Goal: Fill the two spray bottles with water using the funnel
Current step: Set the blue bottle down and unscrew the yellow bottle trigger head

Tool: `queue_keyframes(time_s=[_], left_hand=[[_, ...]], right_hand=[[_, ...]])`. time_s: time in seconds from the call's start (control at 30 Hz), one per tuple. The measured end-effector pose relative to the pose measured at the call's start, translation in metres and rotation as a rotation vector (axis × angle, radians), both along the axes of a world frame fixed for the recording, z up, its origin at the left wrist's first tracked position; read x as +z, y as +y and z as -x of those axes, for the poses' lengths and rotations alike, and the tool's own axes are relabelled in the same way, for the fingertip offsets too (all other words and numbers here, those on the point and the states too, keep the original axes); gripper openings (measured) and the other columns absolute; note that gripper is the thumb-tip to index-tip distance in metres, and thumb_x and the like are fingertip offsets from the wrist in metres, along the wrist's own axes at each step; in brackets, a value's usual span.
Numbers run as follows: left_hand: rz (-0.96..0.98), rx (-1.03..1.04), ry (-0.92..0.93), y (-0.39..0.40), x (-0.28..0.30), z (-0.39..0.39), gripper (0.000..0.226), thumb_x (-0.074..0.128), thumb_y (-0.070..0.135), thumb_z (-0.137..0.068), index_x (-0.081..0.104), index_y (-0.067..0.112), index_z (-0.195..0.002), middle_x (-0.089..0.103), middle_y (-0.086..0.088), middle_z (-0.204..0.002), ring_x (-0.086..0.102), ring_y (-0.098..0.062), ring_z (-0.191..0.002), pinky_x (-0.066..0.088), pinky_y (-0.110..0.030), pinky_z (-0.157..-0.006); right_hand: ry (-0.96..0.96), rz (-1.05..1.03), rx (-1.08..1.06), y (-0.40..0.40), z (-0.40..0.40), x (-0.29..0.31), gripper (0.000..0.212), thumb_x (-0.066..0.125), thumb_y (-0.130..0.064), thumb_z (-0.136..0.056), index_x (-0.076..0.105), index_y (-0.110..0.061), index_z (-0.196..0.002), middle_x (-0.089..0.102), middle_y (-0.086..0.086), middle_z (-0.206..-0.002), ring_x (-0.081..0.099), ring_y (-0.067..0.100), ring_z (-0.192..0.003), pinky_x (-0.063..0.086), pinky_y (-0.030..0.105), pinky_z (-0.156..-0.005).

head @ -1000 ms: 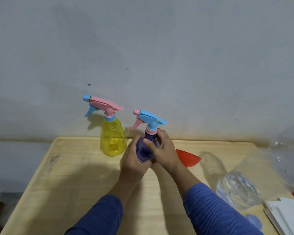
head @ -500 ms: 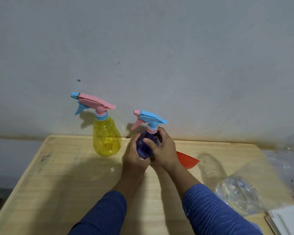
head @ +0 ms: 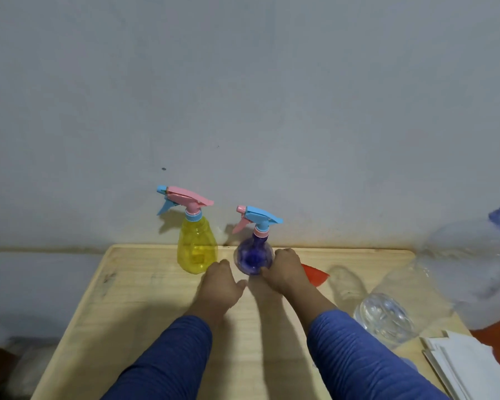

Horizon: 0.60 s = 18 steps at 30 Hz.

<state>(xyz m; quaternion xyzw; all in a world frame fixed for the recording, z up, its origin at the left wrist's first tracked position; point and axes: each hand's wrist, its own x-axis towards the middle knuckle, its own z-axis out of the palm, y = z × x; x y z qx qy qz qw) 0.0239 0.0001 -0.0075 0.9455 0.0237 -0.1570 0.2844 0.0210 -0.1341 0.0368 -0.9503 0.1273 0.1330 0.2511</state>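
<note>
Two spray bottles (head: 197, 246) side by side at table (head: 145, 298) back edge, funnel (head: 315, 274) right of them

A wooden table (head: 145, 307) stands against a pale wall (head: 243, 96). Near its far edge a yellow spray bottle (head: 196, 249) with a pink-and-blue trigger head stands upright. Just to its right stands a purple spray bottle (head: 254, 256) with a blue-and-pink head. The right hand (head: 285, 272) touches the purple bottle's right side near its base, while the left hand (head: 220, 287) rests on the table just beside that bottle, fingers loosely curled and apart from it. Both arms wear blue sleeves (head: 355, 353). An orange funnel (head: 315, 275) lies behind the right wrist. Toward the right edge lies a clear plastic bottle (head: 384, 317), with white papers (head: 468, 368) at the near right corner.
</note>
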Motion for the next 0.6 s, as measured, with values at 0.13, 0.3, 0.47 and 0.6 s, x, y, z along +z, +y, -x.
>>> queue_keyframes(time_s=[0.13, 0.3, 0.47, 0.6], left_hand=[[-0.181, -0.104, 0.092, 0.026, 0.025, 0.007, 0.051, 0.059, 0.039, -0.087, 0.050, 0.003, -0.122, 0.053, -0.013, -0.126, 0.055, -0.027, -0.112, 0.046, -0.031, -0.087], [-0.274, -0.092, 0.048, 0.067, 0.053, 0.007, 0.041, 0.058, 0.036, -0.088, 0.054, 0.007, -0.116, 0.052, -0.010, -0.122, 0.057, -0.025, -0.106, 0.046, -0.029, -0.079], [-0.277, -0.065, 0.005, 0.099, 0.065, 0.002, 0.043, 0.059, 0.037, -0.087, 0.052, 0.008, -0.118, 0.052, -0.009, -0.123, 0.056, -0.025, -0.108, 0.042, -0.027, -0.075], [-0.147, -0.079, -0.062, 0.114, 0.055, -0.011, 0.061, 0.064, 0.042, -0.082, 0.042, 0.010, -0.128, 0.046, -0.010, -0.132, 0.049, -0.025, -0.119, 0.043, -0.033, -0.092]], right_hand=[[0.130, 0.163, 0.048, 0.017, 0.010, 0.019, 0.034, 0.047, -0.026, -0.092, 0.053, -0.005, -0.117, 0.059, 0.012, -0.116, 0.057, 0.027, -0.103, 0.043, 0.030, -0.079], [0.205, 0.151, -0.017, 0.055, 0.016, 0.029, 0.042, 0.051, -0.025, -0.087, 0.050, -0.005, -0.124, 0.058, 0.012, -0.119, 0.056, 0.028, -0.109, 0.046, 0.033, -0.090], [0.083, 0.172, 0.049, 0.091, 0.016, 0.030, 0.038, 0.048, -0.025, -0.091, 0.054, -0.002, -0.120, 0.059, 0.015, -0.123, 0.055, 0.029, -0.115, 0.045, 0.031, -0.093], [-0.075, -0.012, -0.006, 0.115, 0.006, 0.025, 0.057, 0.055, -0.025, -0.089, 0.033, -0.008, -0.139, 0.047, 0.014, -0.138, 0.047, 0.029, -0.125, 0.042, 0.033, -0.098]])
